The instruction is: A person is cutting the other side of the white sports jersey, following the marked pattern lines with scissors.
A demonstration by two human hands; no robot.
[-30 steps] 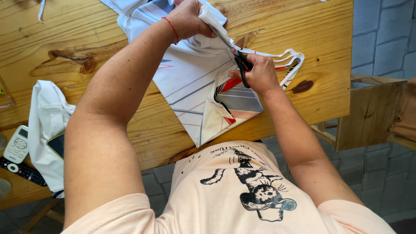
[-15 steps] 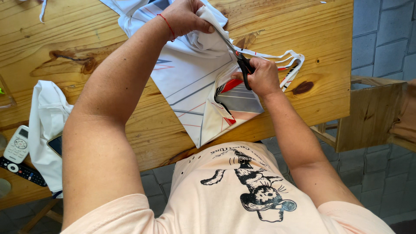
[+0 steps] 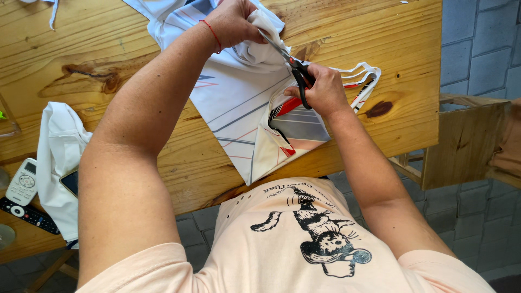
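A white garment [image 3: 239, 103] with grey and red stripes lies spread on the wooden table [image 3: 108, 43]. My left hand [image 3: 233, 21] pinches a bunched white fold of it at the top. My right hand [image 3: 323, 89] grips black-handled scissors [image 3: 293, 68], their blades pointing up-left into the fold held by the left hand. Cut white strips with red edging [image 3: 363, 81] lie just right of my right hand.
At the left edge lie a white cloth [image 3: 59, 157], a phone [image 3: 69, 182], a white remote [image 3: 21, 182] and a black remote [image 3: 27, 214]. A wooden bench [image 3: 467, 146] stands to the right, over a grey paved floor [image 3: 477, 49].
The scissors and right hand have edged slightly toward the left hand, which holds the fold in about the same place.
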